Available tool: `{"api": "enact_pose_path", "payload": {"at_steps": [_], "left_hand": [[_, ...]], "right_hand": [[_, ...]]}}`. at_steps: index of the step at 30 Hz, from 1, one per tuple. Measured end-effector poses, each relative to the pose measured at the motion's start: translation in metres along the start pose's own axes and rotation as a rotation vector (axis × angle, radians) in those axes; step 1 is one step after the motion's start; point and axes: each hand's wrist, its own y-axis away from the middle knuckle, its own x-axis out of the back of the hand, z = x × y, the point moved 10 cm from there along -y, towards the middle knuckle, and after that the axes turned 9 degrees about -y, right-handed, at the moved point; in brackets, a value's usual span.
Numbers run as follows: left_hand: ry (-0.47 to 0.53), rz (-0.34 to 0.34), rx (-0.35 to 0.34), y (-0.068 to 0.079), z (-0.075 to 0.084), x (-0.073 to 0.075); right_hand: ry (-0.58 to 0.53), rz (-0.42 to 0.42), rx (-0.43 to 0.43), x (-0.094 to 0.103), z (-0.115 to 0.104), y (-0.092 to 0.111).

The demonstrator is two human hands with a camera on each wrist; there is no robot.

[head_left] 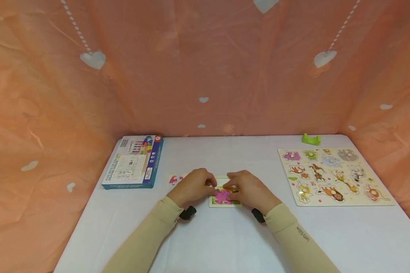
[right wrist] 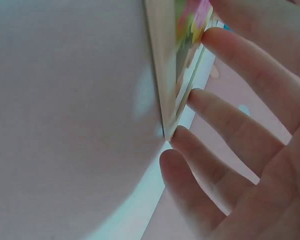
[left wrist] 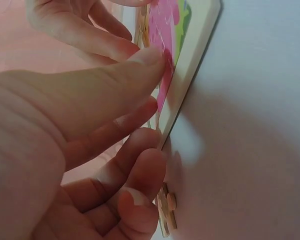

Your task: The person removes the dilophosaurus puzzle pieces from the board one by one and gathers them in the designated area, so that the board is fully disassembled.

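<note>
A small jigsaw puzzle (head_left: 226, 205) in a pale wooden tray lies on the white table, its picture pink with green and yellow parts. My left hand (head_left: 196, 185) is over its left side; thumb and forefinger pinch a pink puzzle piece (left wrist: 166, 85) at the tray's edge, the other fingers curling below. From the right, my right hand (head_left: 251, 189) reaches over the tray, its thumb on the pink picture. In the right wrist view its fairly straight fingers (right wrist: 230, 120) touch along the tray's rim. Both hands partly hide the picture.
Loose red and pink puzzle pieces (head_left: 173, 179) lie beside my left hand. A blue and white box (head_left: 133, 163) sits at the back left. On the right lies an animal peg board (head_left: 341, 178), with a green plastic piece (head_left: 311, 139) behind it. A peach curtain (head_left: 205, 68) encloses the table.
</note>
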Motion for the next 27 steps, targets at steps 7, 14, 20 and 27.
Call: {"api": "enact_pose_path", "payload": {"at_steps": [7,14,20,27], "left_hand": [[-0.039,-0.005,-0.01,0.0009,0.0027,0.0003],[-0.031,-0.012,-0.005,0.0013,0.0028,0.0005],[-0.029,-0.008,-0.001,-0.0001,0.0047,0.0016],[0.014,0.015,0.001,-0.0003,0.0049,0.0029]], "right_hand": [[-0.026,-0.009,-0.001,0.001,-0.0012,0.0003],[-0.029,-0.013,-0.005,0.0004,-0.0006,-0.002],[-0.025,-0.012,-0.003,0.0019,-0.0008,-0.0021],[-0.038,-0.008,-0.01,0.002,-0.0003,-0.001]]}}
